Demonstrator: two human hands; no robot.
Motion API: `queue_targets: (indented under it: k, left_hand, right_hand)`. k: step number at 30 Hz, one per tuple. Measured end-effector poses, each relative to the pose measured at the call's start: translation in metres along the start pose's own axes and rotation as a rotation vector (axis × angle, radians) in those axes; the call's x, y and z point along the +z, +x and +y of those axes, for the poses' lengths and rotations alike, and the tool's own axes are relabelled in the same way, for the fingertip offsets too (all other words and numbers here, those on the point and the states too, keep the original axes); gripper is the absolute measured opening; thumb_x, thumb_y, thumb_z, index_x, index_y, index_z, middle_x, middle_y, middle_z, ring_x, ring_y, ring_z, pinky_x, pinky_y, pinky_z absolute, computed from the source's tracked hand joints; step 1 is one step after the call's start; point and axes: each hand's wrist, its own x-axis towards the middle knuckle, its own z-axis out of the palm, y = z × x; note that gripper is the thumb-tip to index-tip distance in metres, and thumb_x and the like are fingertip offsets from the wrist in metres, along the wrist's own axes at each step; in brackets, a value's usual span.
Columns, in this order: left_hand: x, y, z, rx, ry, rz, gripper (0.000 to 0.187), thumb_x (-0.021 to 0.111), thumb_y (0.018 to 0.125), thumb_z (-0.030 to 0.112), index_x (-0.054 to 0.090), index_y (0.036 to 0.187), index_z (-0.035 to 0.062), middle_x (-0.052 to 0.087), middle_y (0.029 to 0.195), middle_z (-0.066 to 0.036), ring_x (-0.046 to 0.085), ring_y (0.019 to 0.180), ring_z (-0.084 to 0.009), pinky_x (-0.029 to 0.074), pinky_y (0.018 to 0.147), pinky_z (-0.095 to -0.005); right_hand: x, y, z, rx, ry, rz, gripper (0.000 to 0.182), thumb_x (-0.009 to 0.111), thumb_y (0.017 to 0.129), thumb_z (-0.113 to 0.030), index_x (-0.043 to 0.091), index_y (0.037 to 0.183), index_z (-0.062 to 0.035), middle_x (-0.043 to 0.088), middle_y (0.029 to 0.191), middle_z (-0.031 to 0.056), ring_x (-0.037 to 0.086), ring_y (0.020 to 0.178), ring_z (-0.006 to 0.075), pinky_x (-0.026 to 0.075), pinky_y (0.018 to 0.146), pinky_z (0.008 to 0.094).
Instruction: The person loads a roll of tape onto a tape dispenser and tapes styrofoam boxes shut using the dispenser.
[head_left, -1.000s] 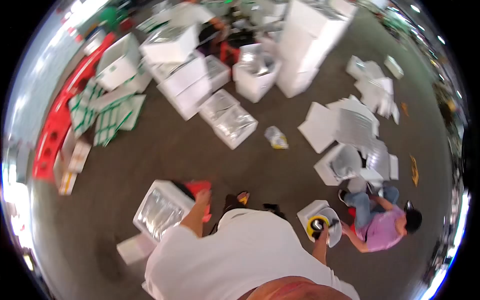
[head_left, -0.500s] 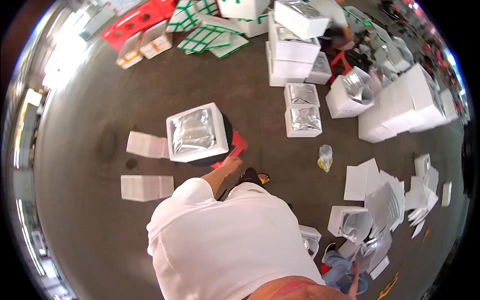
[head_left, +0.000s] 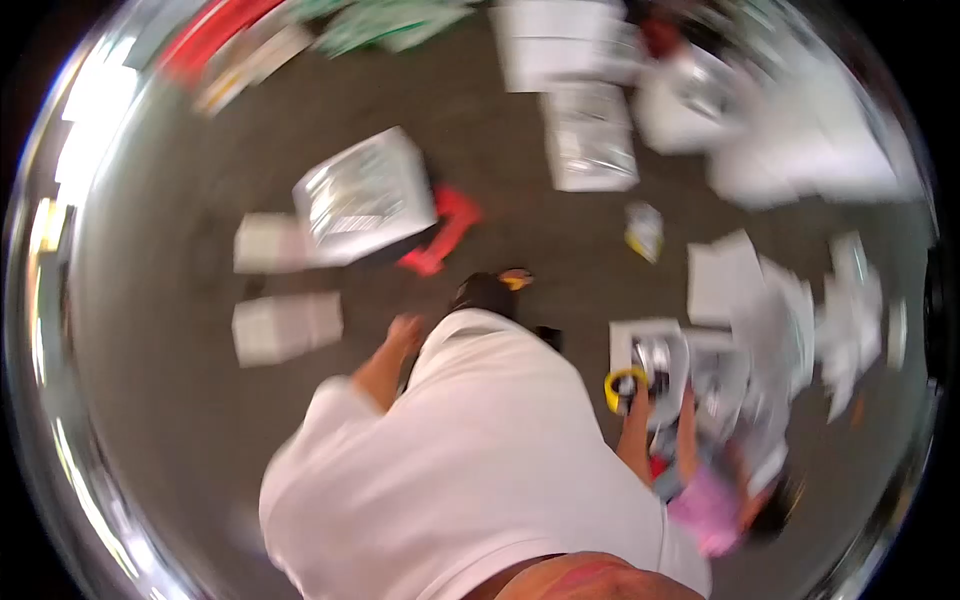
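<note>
My right hand (head_left: 636, 398) reaches out at my right side, gripping a roll of yellow tape (head_left: 613, 391) that has a dark part beside it. The tape is in front of a white foam box (head_left: 628, 338) with silver lining; contact between them cannot be made out. My left hand (head_left: 405, 331) hangs low at my left, apart from the red stool (head_left: 455, 232), its fingers blurred. On the stool sits another white foam box (head_left: 405, 190) with silver foil inside.
Two pale boxes or lids (head_left: 285, 328) lie on the floor at left. Stacked white boxes (head_left: 545, 50) stand ahead. A clear bag (head_left: 645, 228) lies on the floor. To my right, a person in a pink top (head_left: 708, 508) works close by among white panels (head_left: 722, 280).
My left hand has left the red stool and drawn back toward me. My right arm, hidden before, now shows with the tape. The view has shifted and blurred; the nearby person leans in.
</note>
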Motion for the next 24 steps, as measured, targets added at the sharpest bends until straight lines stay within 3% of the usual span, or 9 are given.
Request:
queue_targets:
  k: [3, 4, 5, 6, 12, 16, 17, 18, 24]
  left_hand:
    - [-0.031, 0.025, 0.024, -0.603, -0.775, -0.326, 0.015, 0.060, 0.082, 0.023, 0.064, 0.079, 0.0085, 0.053, 0.063, -0.002, 0.053, 0.056, -0.0191, 0.045, 0.050, -0.0368]
    - [-0.032, 0.035, 0.026, -0.694, -0.824, -0.392, 0.015, 0.060, 0.082, 0.023, 0.064, 0.079, 0.0086, 0.054, 0.064, -0.003, 0.053, 0.056, -0.0195, 0.045, 0.050, -0.0369]
    - [-0.041, 0.047, 0.031, -0.710, -0.791, -0.454, 0.016, 0.059, 0.083, 0.023, 0.064, 0.079, 0.0086, 0.055, 0.064, -0.003, 0.054, 0.057, -0.0199, 0.045, 0.051, -0.0370]
    - [-0.047, 0.058, 0.033, -0.728, -0.757, -0.504, 0.016, 0.058, 0.084, 0.023, 0.064, 0.080, 0.0086, 0.055, 0.065, -0.003, 0.055, 0.057, -0.0202, 0.046, 0.051, -0.0372]
    - [-0.094, 0.195, 0.028, -0.557, -0.485, -0.684, 0.020, 0.054, 0.087, 0.025, 0.064, 0.081, 0.0088, 0.059, 0.069, -0.005, 0.058, 0.061, -0.0224, 0.048, 0.054, -0.0379]
    - [-0.120, 0.369, 0.043, -0.046, -0.034, -0.649, 0.023, 0.052, 0.090, 0.026, 0.064, 0.082, 0.0089, 0.062, 0.072, -0.006, 0.060, 0.063, -0.0238, 0.049, 0.055, -0.0385]
    - [-0.122, 0.418, 0.057, -0.117, -0.131, -0.591, 0.023, 0.051, 0.090, 0.027, 0.064, 0.082, 0.0090, 0.063, 0.072, -0.006, 0.060, 0.064, -0.0242, 0.049, 0.056, -0.0386]
    - [-0.139, 0.467, 0.082, -0.653, -0.906, -0.441, 0.021, 0.051, 0.090, 0.025, 0.063, 0.082, 0.0103, 0.062, 0.071, -0.006, 0.059, 0.061, -0.0227, 0.048, 0.053, -0.0354]
    - [-0.151, 0.603, 0.258, -0.233, -0.889, -0.412, 0.013, 0.054, 0.088, 0.021, 0.059, 0.084, 0.0098, 0.059, 0.073, -0.002, 0.056, 0.058, -0.0145, 0.042, 0.045, -0.0266]
  right_hand:
    - [0.004, 0.006, -0.013, -0.143, -0.013, 0.051, 0.065, 0.076, 0.072, -0.030, 0.053, 0.123, 0.0026, 0.063, 0.113, 0.0150, 0.063, 0.102, 0.0255, 0.051, 0.085, 0.0374]
    - [0.005, 0.019, -0.008, -0.208, -0.488, 0.302, 0.063, 0.080, 0.066, -0.036, 0.062, 0.112, 0.0033, 0.067, 0.100, 0.0158, 0.065, 0.091, 0.0252, 0.051, 0.079, 0.0367]
    - [0.009, 0.027, 0.012, -0.208, -0.360, 0.342, 0.066, 0.081, 0.062, -0.041, 0.063, 0.108, 0.0026, 0.068, 0.093, 0.0172, 0.065, 0.089, 0.0264, 0.050, 0.079, 0.0375]
    - [0.014, 0.005, -0.014, -0.007, -0.459, 0.240, 0.080, 0.078, 0.063, -0.045, 0.051, 0.121, 0.0026, 0.061, 0.114, 0.0263, 0.059, 0.110, 0.0379, 0.047, 0.093, 0.0420]
    - [0.032, -0.089, 0.001, 0.110, -0.379, 0.454, 0.076, 0.078, 0.064, -0.049, 0.052, 0.116, 0.0000, 0.064, 0.107, 0.0240, 0.061, 0.104, 0.0393, 0.048, 0.088, 0.0445]
    - [0.037, -0.152, 0.057, 0.538, -0.195, 0.823, 0.074, 0.078, 0.063, -0.047, 0.055, 0.122, -0.0070, 0.064, 0.114, 0.0193, 0.062, 0.109, 0.0336, 0.049, 0.092, 0.0412]
    - [0.037, -0.162, 0.075, 0.741, -0.090, 0.861, 0.069, 0.079, 0.062, -0.041, 0.058, 0.119, -0.0075, 0.065, 0.113, 0.0178, 0.063, 0.107, 0.0318, 0.049, 0.091, 0.0406]
    - [0.042, -0.177, 0.090, 0.793, 0.002, 0.986, 0.060, 0.079, 0.062, -0.036, 0.063, 0.112, -0.0074, 0.068, 0.105, 0.0165, 0.066, 0.100, 0.0303, 0.051, 0.087, 0.0396]
    - [0.098, -0.265, 0.128, 0.650, 0.567, 1.377, 0.047, 0.079, 0.069, -0.027, 0.063, 0.103, 0.0015, 0.066, 0.091, 0.0113, 0.064, 0.081, 0.0211, 0.050, 0.074, 0.0357]
